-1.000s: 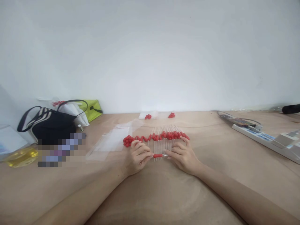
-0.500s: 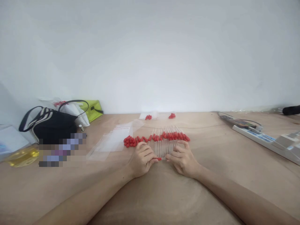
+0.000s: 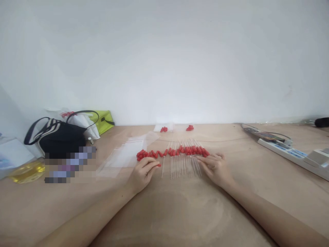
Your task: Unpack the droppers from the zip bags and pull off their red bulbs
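My left hand (image 3: 142,174) pinches a small red bulb-like cap (image 3: 159,165) between thumb and fingertips, left of a row of thin clear tubes (image 3: 176,168). On the right, my right hand (image 3: 214,168) has its fingertips together on one thin clear tube (image 3: 193,156) at the row's upper right. Beyond the bare tubes lies a line of red caps (image 3: 191,150), many with clear tubes pointing toward the wall. A heap of loose red caps (image 3: 142,154) rests just past my left hand.
Clear plastic bags (image 3: 128,152) lie at the left. Two small groups of red caps (image 3: 163,129) sit near the wall. A black bag (image 3: 61,140) and a lime-green bag (image 3: 105,120) stand far left. A white power strip (image 3: 285,150) with cables is on the right.
My hands have drawn apart from the front of the tubes, where a red cap and clear tube were in line between them. The left went left, the right went right and slightly up.
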`<state>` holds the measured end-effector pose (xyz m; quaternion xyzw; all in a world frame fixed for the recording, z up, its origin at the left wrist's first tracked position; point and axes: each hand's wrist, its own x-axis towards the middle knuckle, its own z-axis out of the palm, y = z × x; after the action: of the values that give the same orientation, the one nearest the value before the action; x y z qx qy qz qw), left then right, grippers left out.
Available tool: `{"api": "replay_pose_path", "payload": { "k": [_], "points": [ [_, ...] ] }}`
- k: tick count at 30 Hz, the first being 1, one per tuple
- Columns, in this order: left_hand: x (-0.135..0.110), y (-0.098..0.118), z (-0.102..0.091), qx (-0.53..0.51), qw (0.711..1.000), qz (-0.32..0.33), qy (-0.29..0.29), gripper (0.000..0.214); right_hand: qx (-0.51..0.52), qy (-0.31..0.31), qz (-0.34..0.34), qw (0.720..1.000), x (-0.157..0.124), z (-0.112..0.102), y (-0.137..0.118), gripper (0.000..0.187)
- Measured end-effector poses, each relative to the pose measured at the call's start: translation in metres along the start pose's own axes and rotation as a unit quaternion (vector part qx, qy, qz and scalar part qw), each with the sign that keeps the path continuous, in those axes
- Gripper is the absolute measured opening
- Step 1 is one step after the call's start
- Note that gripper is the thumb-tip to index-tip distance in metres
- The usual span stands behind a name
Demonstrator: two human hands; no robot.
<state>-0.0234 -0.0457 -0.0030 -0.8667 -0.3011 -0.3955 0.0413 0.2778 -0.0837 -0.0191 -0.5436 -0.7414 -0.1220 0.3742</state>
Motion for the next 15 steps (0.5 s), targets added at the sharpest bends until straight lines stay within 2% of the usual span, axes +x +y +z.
{"api": "replay_pose_path", "payload": {
  "k": [4, 8, 12, 15],
  "points": [
    [0.018, -0.011, -0.001, 0.061, 0.994, -0.089, 0.007, 0.025, -0.052, -0.009, 0.043, 0.998, -0.001, 0.004, -0.006, 0.029],
    [0.038, -0.024, -0.001, 0.174, 0.973, -0.144, -0.050, 0.020, -0.118, -0.024, 0.057, 0.991, -0.002, 0.004, -0.006, 0.027],
    [0.041, -0.023, 0.001, 0.234, 0.956, -0.154, -0.087, 0.013, -0.126, -0.053, 0.056, 0.989, -0.001, 0.008, -0.004, 0.026],
    [0.040, -0.015, 0.004, 0.233, 0.960, -0.138, -0.071, 0.015, -0.113, -0.069, 0.054, 0.990, 0.000, 0.012, -0.005, 0.026]
  ]
}}
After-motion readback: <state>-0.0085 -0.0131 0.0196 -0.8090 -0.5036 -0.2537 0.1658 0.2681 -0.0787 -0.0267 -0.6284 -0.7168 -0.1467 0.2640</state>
